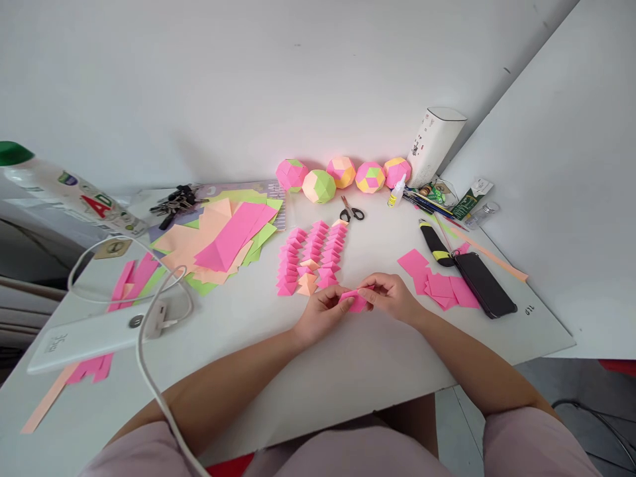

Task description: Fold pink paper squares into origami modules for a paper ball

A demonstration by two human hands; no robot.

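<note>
Both my hands meet over the white table (377, 358) and pinch one small pink paper piece (356, 303). My left hand (320, 313) grips its left end with curled fingers. My right hand (392, 296) holds the right end between thumb and fingertips. Just behind them lie rows of folded pink paper units (312, 255) with a few orange ones. Loose pink paper squares (440, 281) lie to the right of my right hand.
Several paper balls (342, 175) line the wall, with scissors (352, 212) and a glue bottle (396, 192) in front. A black phone (484, 283) lies right. Coloured paper sheets (223, 238), keys (176, 199), a white power bank (89, 338) with its cable (149, 371) sit left.
</note>
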